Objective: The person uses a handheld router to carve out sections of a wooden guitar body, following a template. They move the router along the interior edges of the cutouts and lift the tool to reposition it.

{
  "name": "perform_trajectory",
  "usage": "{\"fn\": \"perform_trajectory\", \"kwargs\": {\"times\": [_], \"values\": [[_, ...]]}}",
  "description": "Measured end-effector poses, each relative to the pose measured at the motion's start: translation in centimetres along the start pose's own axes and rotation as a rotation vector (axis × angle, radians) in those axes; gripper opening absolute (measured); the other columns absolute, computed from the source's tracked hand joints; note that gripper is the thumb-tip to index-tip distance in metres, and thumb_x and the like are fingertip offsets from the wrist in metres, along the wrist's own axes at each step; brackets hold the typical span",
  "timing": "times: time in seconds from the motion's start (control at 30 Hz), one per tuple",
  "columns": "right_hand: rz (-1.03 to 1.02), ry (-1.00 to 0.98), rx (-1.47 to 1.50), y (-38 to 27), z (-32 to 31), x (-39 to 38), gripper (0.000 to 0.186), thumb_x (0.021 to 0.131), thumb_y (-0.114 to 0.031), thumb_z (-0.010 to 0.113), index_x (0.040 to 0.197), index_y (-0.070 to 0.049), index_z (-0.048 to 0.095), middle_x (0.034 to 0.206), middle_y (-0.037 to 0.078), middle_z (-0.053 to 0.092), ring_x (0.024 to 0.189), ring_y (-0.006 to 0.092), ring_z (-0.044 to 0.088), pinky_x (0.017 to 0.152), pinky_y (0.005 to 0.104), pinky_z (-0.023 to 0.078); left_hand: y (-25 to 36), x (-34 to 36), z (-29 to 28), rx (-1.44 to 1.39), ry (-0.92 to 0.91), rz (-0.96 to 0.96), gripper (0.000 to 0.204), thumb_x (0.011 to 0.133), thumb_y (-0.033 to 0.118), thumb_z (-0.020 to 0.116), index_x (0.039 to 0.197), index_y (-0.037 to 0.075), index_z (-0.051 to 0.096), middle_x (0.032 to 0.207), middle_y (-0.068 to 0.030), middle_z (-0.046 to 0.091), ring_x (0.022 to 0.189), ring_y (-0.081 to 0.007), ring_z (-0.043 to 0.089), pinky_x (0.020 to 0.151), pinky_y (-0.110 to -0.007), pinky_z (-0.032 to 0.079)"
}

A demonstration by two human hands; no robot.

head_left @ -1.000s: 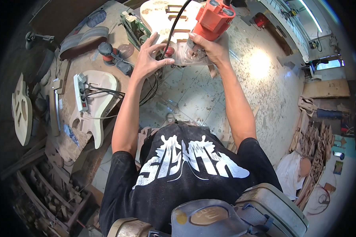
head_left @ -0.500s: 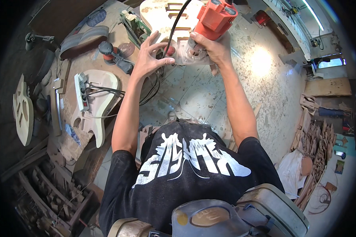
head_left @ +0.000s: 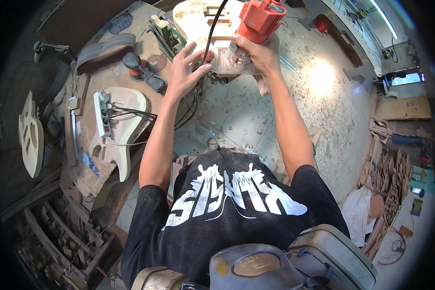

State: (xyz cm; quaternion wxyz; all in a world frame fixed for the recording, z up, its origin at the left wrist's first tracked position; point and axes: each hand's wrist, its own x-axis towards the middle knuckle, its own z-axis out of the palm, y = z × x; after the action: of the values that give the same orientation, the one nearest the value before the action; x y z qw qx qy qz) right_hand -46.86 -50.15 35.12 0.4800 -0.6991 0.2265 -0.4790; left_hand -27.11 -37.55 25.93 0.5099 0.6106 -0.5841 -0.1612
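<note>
At pale guitar body (head_left: 192, 19), right hand (head_left: 265, 55) holding red router (head_left: 262, 21)

— What sort of place is this?
— A woodworking workshop that handles guitars. A pale guitar-shaped body (head_left: 188, 17) lies far, beneath a red power tool (head_left: 261, 21); a second body (head_left: 118, 150) lies on the left workbench (head_left: 98, 83) under a white power strip (head_left: 102, 114); a third body (head_left: 34, 159) shows at the left edge.
— Anything else that marks it?
— Yes: a red-and-grey sander (head_left: 135, 66) on the bench, wooden strips (head_left: 65, 241) stacked near left, a heap of wood offcuts (head_left: 386, 179) at right, a speckled tiled floor (head_left: 299, 104), and a respirator mask (head_left: 251, 266) at the near edge.
</note>
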Motion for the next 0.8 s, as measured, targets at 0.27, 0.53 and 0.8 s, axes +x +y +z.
{"fn": "perform_trajectory", "kwargs": {"times": [0.27,0.53,0.8], "values": [[0.054,-0.013,0.001,-0.3,-0.1,0.8,0.035,0.079,-0.013,0.088,0.102,0.004,0.068,0.09,0.009,0.072,0.069,0.0159,0.07,0.057,0.03,0.059,0.3,0.4,0.3,0.089,0.046,-0.001,0.062,0.089,0.043,0.079,0.131,0.0,0.069,0.154,-0.0217,0.05,0.143,-0.0368,0.047,0.118,-0.046,0.039],[0.07,-0.021,0.007,0.2,-0.1,1.5,0.034,0.079,-0.014,0.089,0.1,0.004,0.069,0.089,0.009,0.072,0.071,0.0159,0.071,0.057,0.0292,0.059,-0.2,0.6,0.7,0.211,0.077,0.007,0.057,0.09,0.042,0.078,0.129,0.0,0.071,0.151,-0.0219,0.054,0.139,-0.0384,0.051,0.116,-0.047,0.04],[-0.001,-0.008,0.033,1.8,-0.2,2.7,0.037,0.079,-0.016,0.089,0.102,0.003,0.069,0.09,0.008,0.072,0.072,0.0149,0.07,0.057,0.0291,0.059,1.0,1.3,0.7,0.253,0.073,-0.098,0.056,0.091,0.042,0.075,0.13,0.002,0.071,0.15,-0.0189,0.055,0.136,-0.0391,0.053,0.114,-0.048,0.041]]}}
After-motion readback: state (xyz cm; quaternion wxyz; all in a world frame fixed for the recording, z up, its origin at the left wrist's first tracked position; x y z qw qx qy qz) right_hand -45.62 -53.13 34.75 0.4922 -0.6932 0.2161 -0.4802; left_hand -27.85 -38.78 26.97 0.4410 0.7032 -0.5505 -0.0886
